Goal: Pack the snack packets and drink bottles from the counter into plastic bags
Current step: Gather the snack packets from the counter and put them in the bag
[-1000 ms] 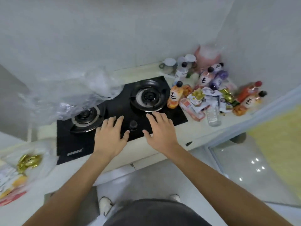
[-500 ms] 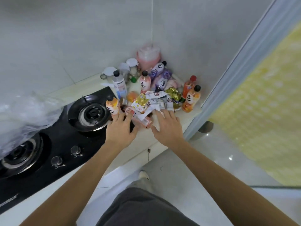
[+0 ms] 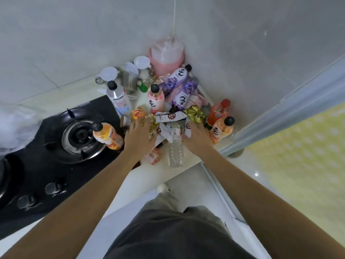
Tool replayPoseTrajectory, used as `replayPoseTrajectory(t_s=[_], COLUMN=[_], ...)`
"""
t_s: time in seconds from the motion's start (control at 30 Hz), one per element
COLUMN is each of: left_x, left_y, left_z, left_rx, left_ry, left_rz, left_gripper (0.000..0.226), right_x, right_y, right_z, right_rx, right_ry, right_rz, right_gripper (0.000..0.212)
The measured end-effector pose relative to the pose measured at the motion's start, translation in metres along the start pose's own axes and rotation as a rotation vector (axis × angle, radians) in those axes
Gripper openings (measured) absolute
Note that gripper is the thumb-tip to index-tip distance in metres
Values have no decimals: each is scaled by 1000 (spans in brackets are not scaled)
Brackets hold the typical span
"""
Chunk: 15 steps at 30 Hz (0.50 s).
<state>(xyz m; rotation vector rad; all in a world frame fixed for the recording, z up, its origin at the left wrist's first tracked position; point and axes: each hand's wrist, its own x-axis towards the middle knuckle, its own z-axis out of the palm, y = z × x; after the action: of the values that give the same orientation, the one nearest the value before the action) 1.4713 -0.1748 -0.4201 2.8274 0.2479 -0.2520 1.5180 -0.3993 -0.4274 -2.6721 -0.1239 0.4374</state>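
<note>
A heap of snack packets lies in the counter corner: a white sachet (image 3: 170,116), a gold packet (image 3: 195,114), an orange packet (image 3: 138,114) and a pink one (image 3: 154,156). Drink bottles stand or lie around them: an orange juice bottle (image 3: 107,136) on the hob edge, a clear bottle (image 3: 175,150) lying down, a pink bottle (image 3: 155,99), two purple bottles (image 3: 183,96), and two orange bottles (image 3: 222,129) at the right. My left hand (image 3: 139,136) rests on the gold and white packets at the left of the heap. My right hand (image 3: 197,139) lies on white sachets. Their grip is hidden.
A black gas hob (image 3: 80,135) fills the counter to the left, with a crumpled clear plastic bag (image 3: 15,128) at its far left. A pink tub (image 3: 167,55), cups (image 3: 108,73) and a water bottle (image 3: 117,98) stand by the wall. A door frame (image 3: 280,116) bounds the right.
I have turned right from the hob to the corner heap. Both hands moved forward from the counter edge onto the snack packets.
</note>
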Motion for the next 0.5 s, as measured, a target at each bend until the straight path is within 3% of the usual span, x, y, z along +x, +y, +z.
replayPoseTrajectory(t_s=[0.17, 0.5], left_x=[21, 38], left_y=[-1, 13], left_z=[14, 26], left_rx=[25, 113], left_ry=[-65, 3], left_rz=[-27, -112], left_gripper=[60, 52], right_x=[35, 53], right_y=[9, 17], right_z=[14, 33], right_rx=[-110, -143], right_ry=[-120, -84], right_rz=[3, -44], right_gripper=[46, 37])
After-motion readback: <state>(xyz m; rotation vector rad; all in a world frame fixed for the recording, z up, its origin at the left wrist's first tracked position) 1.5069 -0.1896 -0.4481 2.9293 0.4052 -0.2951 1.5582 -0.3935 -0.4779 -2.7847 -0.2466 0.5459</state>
